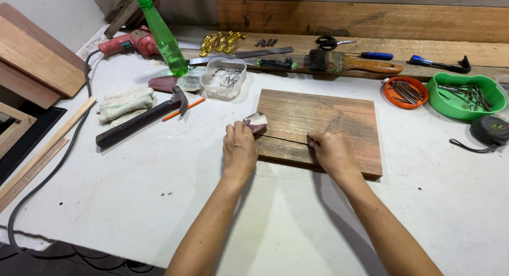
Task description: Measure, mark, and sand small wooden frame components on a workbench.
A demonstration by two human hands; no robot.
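A: Item one, the wooden board (323,128). How is it placed?

B: It is laid flat on the white desk (132,191), long axis running left to right, grain the same way. A seam is seen along its near part, as if two planks are joined. The surface is brown, streaked and matt.

A: And the hands?

B: The left hand (239,149) is set at the board's left edge, fingers closed on a folded piece of sandpaper (256,121), which is touching the board's near-left corner. The right hand (331,150) is pressed on the board's near part, fingers curled down on the wood, nothing held. The board lies just ahead of both hands; the sandpaper is held by the left.

A: Other entries, left side?

B: A hammer (140,118) with a dark handle, an orange pencil (183,110), folded cloth gloves (125,102), a green plastic bottle (161,35), a red power drill (127,42), and a clear tub of metal hooks (225,77).

A: Right side?

B: An orange dish of nails (405,91), a green bowl of screws (466,96), a tape measure (490,130), and a paintbrush (350,62) with a wooden handle, all well apart from the hands.
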